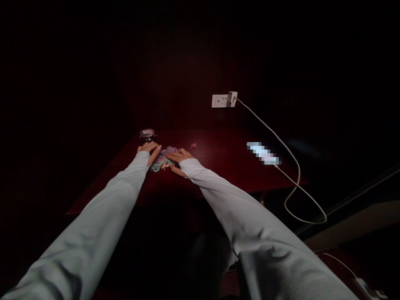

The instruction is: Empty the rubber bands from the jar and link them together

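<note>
A heap of small pastel rings or clips (163,160) lies on a dark red wooden table (218,166). My left hand (150,150) rests at the heap's left edge, fingers stretched and flat on it. At the heap's right edge my right hand (180,159) lies flat, its fingers spread over the pieces. Both arms wear pale long sleeves. One loose pink piece (194,145) sits apart to the right.
A small round container with a pale lid (148,133) stands just behind my left hand. A phone (263,153) lies on the table's right, its white cable (293,166) running to a wall socket (223,100). The surroundings are very dark.
</note>
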`<action>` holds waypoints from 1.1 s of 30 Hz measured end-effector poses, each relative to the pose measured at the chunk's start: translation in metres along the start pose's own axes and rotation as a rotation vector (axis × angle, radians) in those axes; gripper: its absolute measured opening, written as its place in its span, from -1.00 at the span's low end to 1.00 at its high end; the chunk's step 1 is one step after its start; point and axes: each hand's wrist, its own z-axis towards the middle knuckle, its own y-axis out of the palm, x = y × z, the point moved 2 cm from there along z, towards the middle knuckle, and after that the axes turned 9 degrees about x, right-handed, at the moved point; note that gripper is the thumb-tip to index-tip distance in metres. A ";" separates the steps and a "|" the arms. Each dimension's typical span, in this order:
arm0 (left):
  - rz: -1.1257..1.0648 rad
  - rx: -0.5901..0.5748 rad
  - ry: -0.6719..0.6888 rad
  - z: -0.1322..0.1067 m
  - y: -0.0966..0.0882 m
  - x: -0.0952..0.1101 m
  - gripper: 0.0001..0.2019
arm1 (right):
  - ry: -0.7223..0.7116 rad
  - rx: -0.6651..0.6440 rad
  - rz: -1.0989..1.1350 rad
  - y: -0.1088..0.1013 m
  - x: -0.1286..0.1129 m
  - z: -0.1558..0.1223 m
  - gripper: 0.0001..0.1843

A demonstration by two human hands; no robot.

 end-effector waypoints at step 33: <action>-0.066 -0.007 0.129 0.007 0.004 -0.011 -0.69 | -0.022 -0.007 -0.013 0.005 0.001 0.002 -0.43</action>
